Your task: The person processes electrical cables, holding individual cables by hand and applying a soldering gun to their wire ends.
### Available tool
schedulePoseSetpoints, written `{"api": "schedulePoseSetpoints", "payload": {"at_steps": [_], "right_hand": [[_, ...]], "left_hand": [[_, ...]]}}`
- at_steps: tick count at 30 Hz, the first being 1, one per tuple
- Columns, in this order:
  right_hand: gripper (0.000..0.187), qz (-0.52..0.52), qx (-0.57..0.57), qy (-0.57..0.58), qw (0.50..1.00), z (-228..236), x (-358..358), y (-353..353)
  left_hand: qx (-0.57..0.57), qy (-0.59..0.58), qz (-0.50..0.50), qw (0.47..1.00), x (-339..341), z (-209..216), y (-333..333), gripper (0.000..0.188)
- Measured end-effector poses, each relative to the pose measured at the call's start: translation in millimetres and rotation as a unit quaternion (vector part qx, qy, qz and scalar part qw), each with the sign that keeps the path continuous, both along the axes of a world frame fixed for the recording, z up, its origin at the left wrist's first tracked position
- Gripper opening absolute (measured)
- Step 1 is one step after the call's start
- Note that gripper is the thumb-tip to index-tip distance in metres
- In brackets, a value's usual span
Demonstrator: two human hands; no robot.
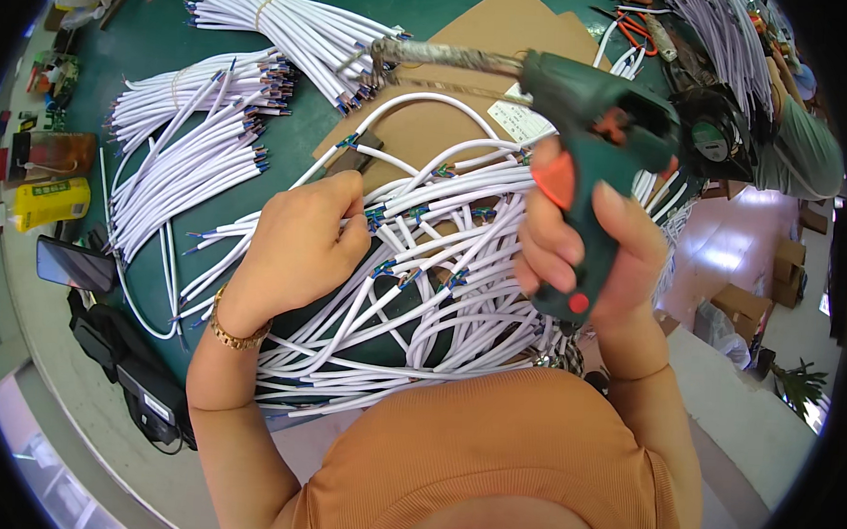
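Partly over the cardboard sheet (500, 27), the green gun-shaped tool (587, 158) is grasped by my right hand (629, 250); near-side of the sheet, my left hand (307, 236) curls beside white cables (492, 310), hold undeterminable. I judge the step cable-end work; next calls for steady tip placement.

The pistol-grip tool (568, 91) appears matt plastic with rough metal prongs (451, 56); white cables (185, 197), smooth plastic; cardboard sheet (510, 22), matt paperboard; bracelet (234, 338), polished metal; top (501, 438), ribbed cloth.
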State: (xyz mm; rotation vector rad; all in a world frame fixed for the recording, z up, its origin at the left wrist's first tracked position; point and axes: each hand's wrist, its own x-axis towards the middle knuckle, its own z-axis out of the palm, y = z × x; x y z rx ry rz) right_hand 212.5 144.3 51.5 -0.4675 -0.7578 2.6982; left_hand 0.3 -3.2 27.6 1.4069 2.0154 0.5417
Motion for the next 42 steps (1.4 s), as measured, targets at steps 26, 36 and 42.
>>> {"api": "schedulePoseSetpoints", "payload": {"at_steps": [26, 36, 42], "right_hand": [[0.044, 0.160, 0.170, -0.282, 0.931, 14, 46, -22], [0.022, 0.161, 0.234, -0.231, 0.930, 10, 51, -23], [0.021, 0.164, 0.229, -0.217, 0.934, 5, 53, -22]], "left_hand": [[0.004, 0.022, -0.008, 1.000, 5, -1, 0, 0.008], [0.022, 0.015, 0.007, 1.000, 7, -4, 0, 0.007], [0.024, 0.016, 0.008, 1.000, 7, -3, 0, 0.008]]}}
